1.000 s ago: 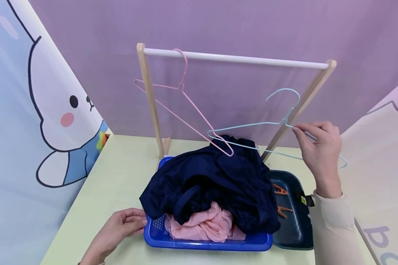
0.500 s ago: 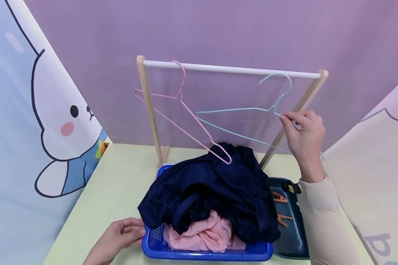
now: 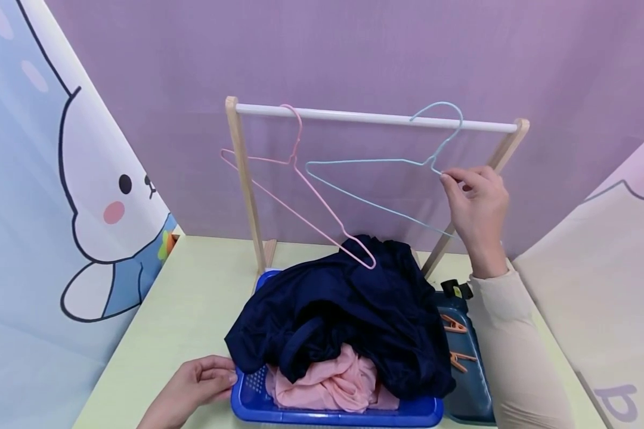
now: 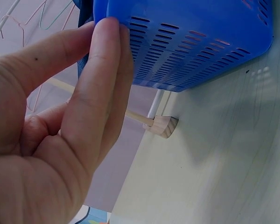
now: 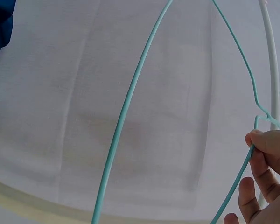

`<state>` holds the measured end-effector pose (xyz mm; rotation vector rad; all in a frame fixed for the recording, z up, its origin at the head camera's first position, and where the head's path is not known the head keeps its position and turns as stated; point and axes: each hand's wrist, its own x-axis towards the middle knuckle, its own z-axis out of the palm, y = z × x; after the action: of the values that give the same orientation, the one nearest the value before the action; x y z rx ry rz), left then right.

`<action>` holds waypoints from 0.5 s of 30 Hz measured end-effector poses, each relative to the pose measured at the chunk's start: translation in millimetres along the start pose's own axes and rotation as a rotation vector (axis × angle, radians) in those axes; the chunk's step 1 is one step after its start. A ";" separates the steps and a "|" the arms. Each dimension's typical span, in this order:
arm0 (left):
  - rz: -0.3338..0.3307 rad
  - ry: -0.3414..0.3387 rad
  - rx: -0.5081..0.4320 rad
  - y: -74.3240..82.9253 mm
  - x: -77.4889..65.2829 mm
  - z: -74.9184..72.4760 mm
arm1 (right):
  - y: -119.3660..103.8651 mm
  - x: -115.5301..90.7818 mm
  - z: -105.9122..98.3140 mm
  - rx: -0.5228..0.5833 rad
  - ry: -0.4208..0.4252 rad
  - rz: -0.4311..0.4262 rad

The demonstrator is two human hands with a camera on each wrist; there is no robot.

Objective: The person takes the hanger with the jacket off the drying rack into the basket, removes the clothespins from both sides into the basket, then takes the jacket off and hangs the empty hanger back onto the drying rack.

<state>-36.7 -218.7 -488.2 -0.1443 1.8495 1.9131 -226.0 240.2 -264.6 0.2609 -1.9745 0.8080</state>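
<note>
With thumb and fingertips, my right hand pinches the shoulder of a light blue clothes hanger. The hanger's hook overlaps the white rail in the head view, near the rack's right end. In the right wrist view the turquoise hanger wire runs out from the pinching fingers. My left hand grips the left rim of a blue plastic basket, as the left wrist view also shows. Dark navy clothing heaps over the basket, with pink cloth in front of it.
A pink hanger hangs on the rail's left part, its lower corner over the navy cloth. Wooden legs carry the rack. A dark green tray with orange clips stands right of the basket, partly behind my right sleeve.
My right hand has moved up and left with the light blue hanger, bringing its hook from below the rail up to it. The left hand stays at the basket rim.
</note>
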 end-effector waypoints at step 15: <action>0.025 -0.015 0.010 1.0 -0.1 -1.0 | -5.0 1.8 19.6 0.046 -0.050 -0.003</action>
<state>-37.2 -219.7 -487.3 -0.1034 1.8586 1.9163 -238.2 224.2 -267.4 0.3133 -2.0034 0.8529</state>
